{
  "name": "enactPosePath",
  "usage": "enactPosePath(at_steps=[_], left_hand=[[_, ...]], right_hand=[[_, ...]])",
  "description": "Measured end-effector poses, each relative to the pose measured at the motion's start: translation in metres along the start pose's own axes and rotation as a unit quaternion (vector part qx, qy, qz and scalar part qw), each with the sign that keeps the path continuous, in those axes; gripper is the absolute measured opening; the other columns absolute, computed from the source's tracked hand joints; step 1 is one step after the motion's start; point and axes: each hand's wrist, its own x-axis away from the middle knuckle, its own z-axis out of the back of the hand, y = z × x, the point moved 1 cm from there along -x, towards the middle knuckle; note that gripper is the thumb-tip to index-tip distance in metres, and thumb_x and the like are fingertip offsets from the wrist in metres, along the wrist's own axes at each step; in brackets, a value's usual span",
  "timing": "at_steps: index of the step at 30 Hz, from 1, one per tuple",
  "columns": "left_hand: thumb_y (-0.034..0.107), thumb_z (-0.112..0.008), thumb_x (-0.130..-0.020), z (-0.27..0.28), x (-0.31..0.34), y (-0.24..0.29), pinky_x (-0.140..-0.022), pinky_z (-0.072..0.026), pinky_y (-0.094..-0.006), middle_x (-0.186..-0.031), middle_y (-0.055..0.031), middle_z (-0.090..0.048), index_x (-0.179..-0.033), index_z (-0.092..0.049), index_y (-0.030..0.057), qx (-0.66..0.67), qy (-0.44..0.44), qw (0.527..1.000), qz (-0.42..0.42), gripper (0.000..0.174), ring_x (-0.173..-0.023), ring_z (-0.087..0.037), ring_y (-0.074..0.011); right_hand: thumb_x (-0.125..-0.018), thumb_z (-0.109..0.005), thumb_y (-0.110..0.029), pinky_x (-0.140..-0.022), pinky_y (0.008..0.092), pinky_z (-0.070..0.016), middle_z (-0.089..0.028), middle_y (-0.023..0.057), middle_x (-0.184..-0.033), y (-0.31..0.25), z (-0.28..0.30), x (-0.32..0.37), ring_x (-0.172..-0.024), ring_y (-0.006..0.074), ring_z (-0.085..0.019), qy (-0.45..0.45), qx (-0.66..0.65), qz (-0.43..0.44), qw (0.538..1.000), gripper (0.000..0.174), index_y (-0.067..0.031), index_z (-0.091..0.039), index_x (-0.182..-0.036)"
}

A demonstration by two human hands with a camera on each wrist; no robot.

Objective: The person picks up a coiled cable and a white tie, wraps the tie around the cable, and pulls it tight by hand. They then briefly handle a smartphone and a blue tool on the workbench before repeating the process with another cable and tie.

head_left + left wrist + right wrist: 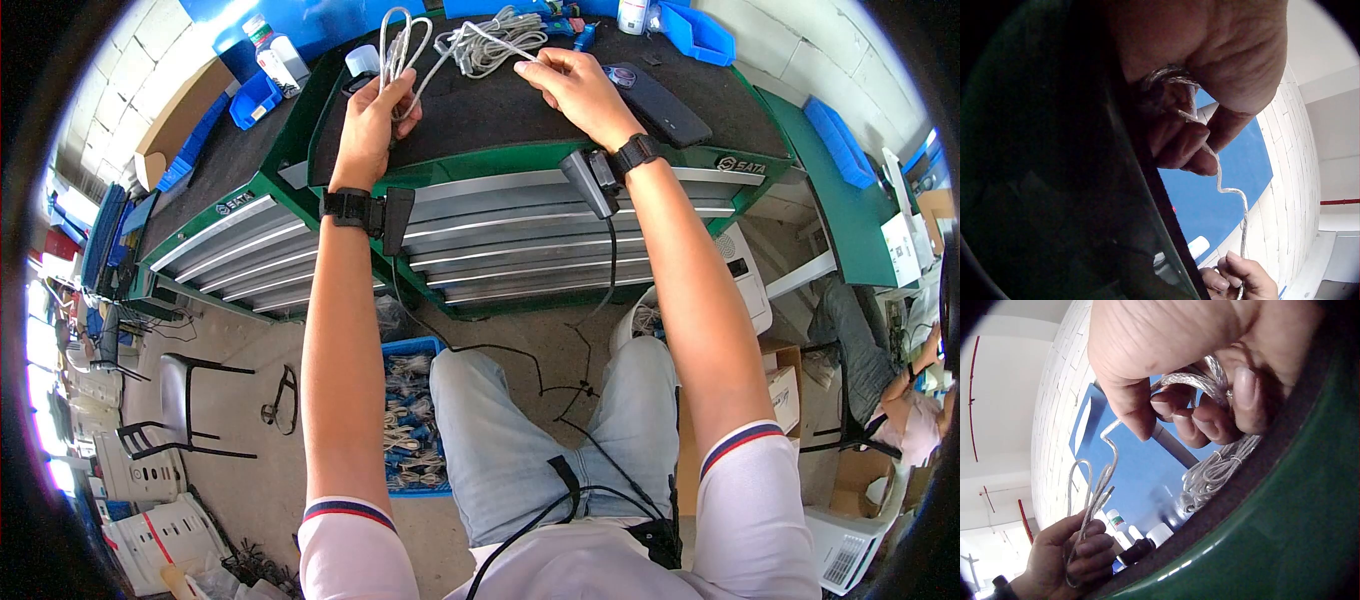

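Observation:
My left hand [375, 125] grips upright loops of a silver braided cable [397, 45], held above the front of the black mat [470, 125]. From these loops the cable runs across to my right hand [580, 92], which pinches it between thumb and fingers. In the right wrist view a bend of the cable [1188, 379] passes through the curled fingers. Behind the hands a heap of coiled silver cables [490, 52] lies on the mat. The left wrist view shows the cable [1244, 219] stretching loosely from one hand to the other.
A dark phone [665, 108] lies beside the right wrist. White bottles [285, 65] and a blue bin [256, 100] stand at left, another blue bin [700, 35] at back right. Below the green tool cabinet [480, 160], a blue crate [412, 490] of cables sits on the floor.

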Motion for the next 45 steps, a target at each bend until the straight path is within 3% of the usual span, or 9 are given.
enactPosePath(at_steps=[4,6,10,18,24,33,36,45], left_hand=[[0.028,-0.064,-0.094,0.0,0.001,0.0,-0.05,-0.0329,-0.0223,-0.066,-0.0015,-0.056,-0.082,-0.057,0.0078,-0.01,0.008,1.0,0.001,0.024,-0.053,-0.045,-0.0081],[0.028,-0.064,-0.094,-0.001,0.001,0.0,-0.05,-0.0326,-0.0222,-0.066,-0.0015,-0.055,-0.083,-0.057,0.0078,0.001,0.009,1.0,0.001,0.024,-0.053,-0.045,-0.008],[0.026,-0.064,-0.094,-0.003,0.001,0.0,-0.049,-0.032,-0.0217,-0.065,-0.0015,-0.055,-0.083,-0.057,0.0077,0.021,0.016,1.0,-0.002,0.023,-0.053,-0.045,-0.0078],[0.029,-0.065,-0.093,-0.002,0.001,0.0,-0.049,-0.0315,-0.0225,-0.065,-0.0025,-0.057,-0.082,-0.058,0.0075,0.001,0.003,1.0,-0.001,0.025,-0.052,-0.046,-0.0079],[0.03,-0.066,-0.092,-0.001,0.002,0.0,-0.049,-0.031,-0.0229,-0.066,-0.0018,-0.057,-0.079,-0.058,0.0082,-0.021,0.016,1.0,-0.001,0.026,-0.051,-0.045,-0.0082],[0.028,-0.067,-0.092,0.0,0.0,-0.003,-0.05,-0.032,-0.0225,-0.066,-0.0008,-0.054,-0.078,-0.058,0.0075,0.006,0.022,1.0,-0.007,0.026,-0.054,-0.044,-0.0077],[0.026,-0.066,-0.093,-0.001,0.001,-0.001,-0.05,-0.0311,-0.0225,-0.066,0.0007,-0.051,-0.079,-0.056,0.0075,0.011,0.014,1.0,-0.005,0.025,-0.054,-0.041,-0.0072],[0.022,-0.064,-0.094,-0.001,0.0,-0.001,-0.05,-0.0284,-0.0229,-0.063,0.0038,-0.041,-0.08,-0.053,0.0083,0.044,-0.002,0.999,-0.004,0.023,-0.054,-0.037,-0.0066]], right_hand=[[-0.095,-0.061,-0.038,-0.053,0.0251,-0.0305,-0.042,-0.0041,-0.058,-0.002,0.002,0.001,-0.055,0.0052,-0.04,-0.002,0.006,0.0,1.0,0.041,-0.0088,-0.051,-0.068],[-0.091,-0.066,-0.036,-0.055,0.0261,-0.0361,-0.05,-0.0015,-0.059,-0.001,0.003,0.0,-0.056,0.0066,-0.045,-0.003,0.0,-0.017,1.0,0.039,-0.003,-0.06,-0.072],[-0.091,-0.067,-0.036,-0.054,0.026,-0.0358,-0.05,-0.0015,-0.059,-0.001,0.003,0.0,-0.056,0.0064,-0.045,0.007,0.017,-0.01,1.0,0.038,-0.0033,-0.06,-0.072],[-0.097,-0.056,-0.045,-0.054,0.0259,-0.0372,-0.049,-0.003,-0.061,0.001,0.0,-0.002,-0.056,0.0074,-0.046,-0.004,-0.09,-0.042,0.995,0.049,-0.0055,-0.055,-0.069],[-0.099,-0.053,-0.043,-0.055,0.0251,-0.0379,-0.05,-0.0032,-0.063,0.001,0.001,-0.002,-0.056,0.0078,-0.048,-0.015,-0.158,-0.058,0.986,0.048,-0.0075,-0.054,-0.068],[-0.093,-0.064,-0.038,-0.054,0.0264,-0.0375,-0.049,-0.0023,-0.057,0.008,0.001,-0.004,-0.055,0.0068,-0.047,-0.005,-0.052,-0.016,0.999,0.041,-0.0056,-0.056,-0.069],[-0.095,-0.061,-0.037,-0.053,0.0234,-0.0302,-0.043,-0.0048,-0.061,0.0,0.001,0.0,-0.056,0.0046,-0.04,-0.01,-0.027,-0.018,0.999,0.039,-0.0102,-0.05,-0.069],[-0.095,-0.061,-0.037,-0.053,0.0245,-0.0299,-0.043,-0.0045,-0.059,0.0,0.001,0.0,-0.055,0.0049,-0.039,-0.008,-0.008,0.001,1.0,0.04,-0.01,-0.05,-0.068]])
